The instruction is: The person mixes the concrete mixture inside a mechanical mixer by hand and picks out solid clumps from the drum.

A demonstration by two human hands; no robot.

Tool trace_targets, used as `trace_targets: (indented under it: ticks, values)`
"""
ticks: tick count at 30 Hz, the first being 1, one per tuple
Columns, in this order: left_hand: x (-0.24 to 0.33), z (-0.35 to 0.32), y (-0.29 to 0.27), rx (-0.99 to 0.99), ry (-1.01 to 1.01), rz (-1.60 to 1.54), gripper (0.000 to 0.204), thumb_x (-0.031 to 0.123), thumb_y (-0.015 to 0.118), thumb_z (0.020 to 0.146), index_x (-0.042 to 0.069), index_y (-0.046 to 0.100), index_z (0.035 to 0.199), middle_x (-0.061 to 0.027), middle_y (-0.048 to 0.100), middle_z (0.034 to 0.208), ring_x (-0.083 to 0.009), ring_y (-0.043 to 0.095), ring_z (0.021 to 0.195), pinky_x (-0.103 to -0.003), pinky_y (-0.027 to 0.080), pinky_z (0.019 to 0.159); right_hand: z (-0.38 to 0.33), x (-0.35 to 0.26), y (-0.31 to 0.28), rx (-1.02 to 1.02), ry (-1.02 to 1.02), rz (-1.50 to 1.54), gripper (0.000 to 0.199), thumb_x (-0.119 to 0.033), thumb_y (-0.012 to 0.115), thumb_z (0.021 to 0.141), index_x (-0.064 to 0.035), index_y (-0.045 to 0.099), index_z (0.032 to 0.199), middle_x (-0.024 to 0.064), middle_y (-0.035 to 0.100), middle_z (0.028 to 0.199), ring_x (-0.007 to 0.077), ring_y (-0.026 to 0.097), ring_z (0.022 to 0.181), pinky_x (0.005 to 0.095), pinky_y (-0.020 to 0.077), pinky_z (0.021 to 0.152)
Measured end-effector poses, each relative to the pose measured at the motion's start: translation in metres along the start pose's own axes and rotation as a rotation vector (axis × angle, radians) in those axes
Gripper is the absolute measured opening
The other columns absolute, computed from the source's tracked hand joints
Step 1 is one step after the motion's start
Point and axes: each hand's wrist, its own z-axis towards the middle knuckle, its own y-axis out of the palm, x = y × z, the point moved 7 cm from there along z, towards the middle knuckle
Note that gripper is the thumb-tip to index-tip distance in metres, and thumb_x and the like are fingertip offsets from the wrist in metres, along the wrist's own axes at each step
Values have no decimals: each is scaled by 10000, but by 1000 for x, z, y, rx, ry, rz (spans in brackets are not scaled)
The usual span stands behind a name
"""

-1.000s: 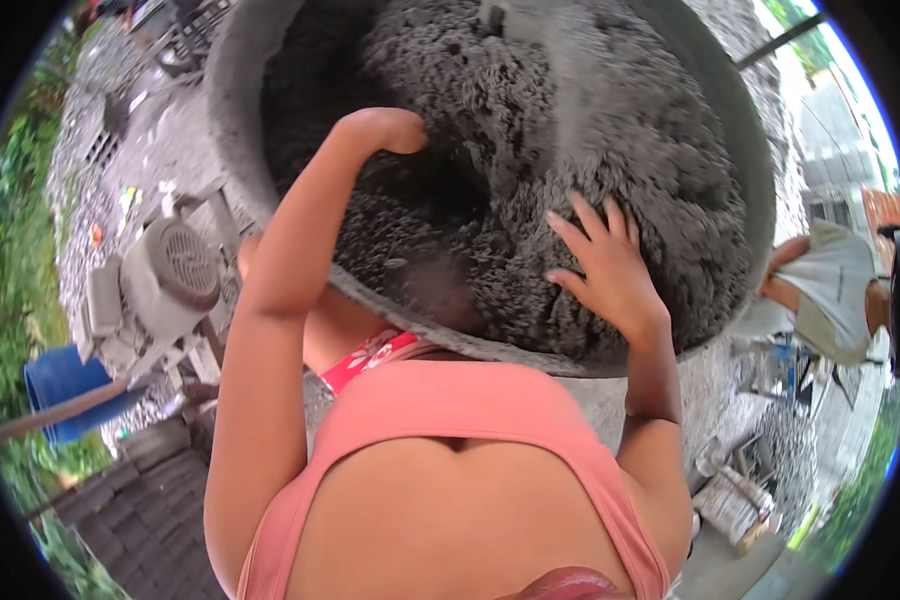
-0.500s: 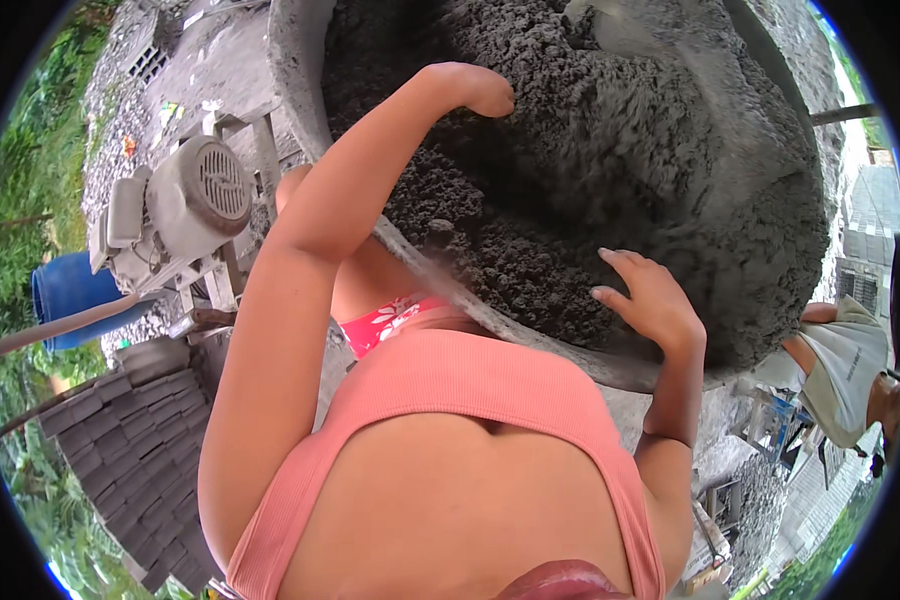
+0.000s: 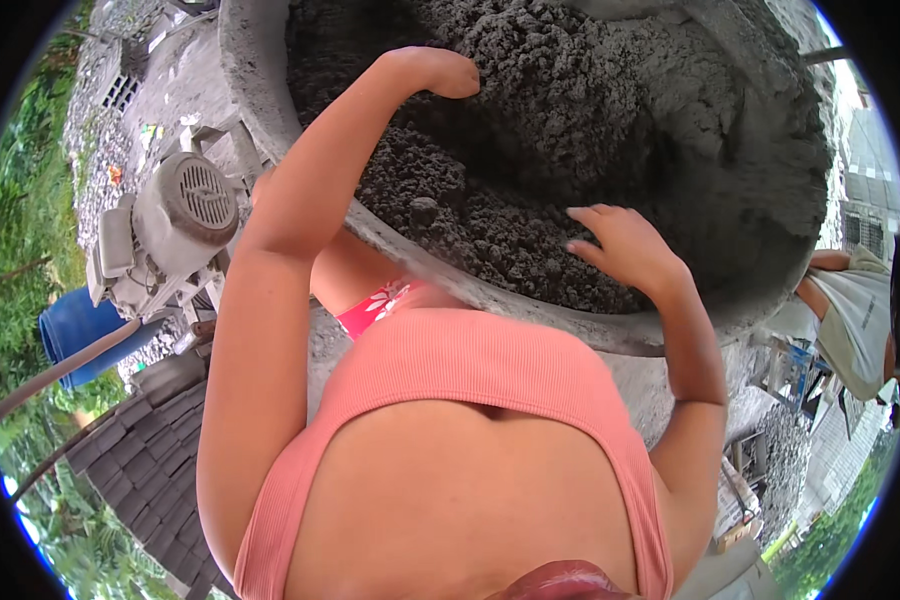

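"What changed?"
"The right hand (image 3: 632, 248) had drawn its spread fingers together; the left hand's (image 3: 440, 72), I couldn't tell."
"The cement mix (image 3: 570, 90)?"
"Lay inside the tub (image 3: 258, 90), right of the motor (image 3: 185, 205); grey ground (image 3: 180, 75) surrounded it."

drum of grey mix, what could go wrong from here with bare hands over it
The bare left hand and right hand are over gritty grey mix, which could scrape or irritate skin. Both reach past the rim of the drum; if it turns, they might be knocked or caught. A motor stands near the left elbow, so a sideways lean could bump it.
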Motion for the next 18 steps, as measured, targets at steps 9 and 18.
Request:
trace_targets:
  ticks: [9,18]
  values:
    - [12,34,46,-203,167,122,424,346,418,989,131,598,1307,-84,591,1334,-281,547,1225,-423,431,1022,131,-52,57,96,-585,-619,201,-184,674,813,-94,664,992,57,638,993,248,600,1012,395,479,828]
    - [3,62,72,-241,316,253,416,318,420,981,77,601,1268,-120,626,1260,-284,587,1144,-426,471,954,197,-32,89,161,-296,-988,234,-259,651,822,-110,727,987,53,615,1052,255,557,1044,457,433,906]
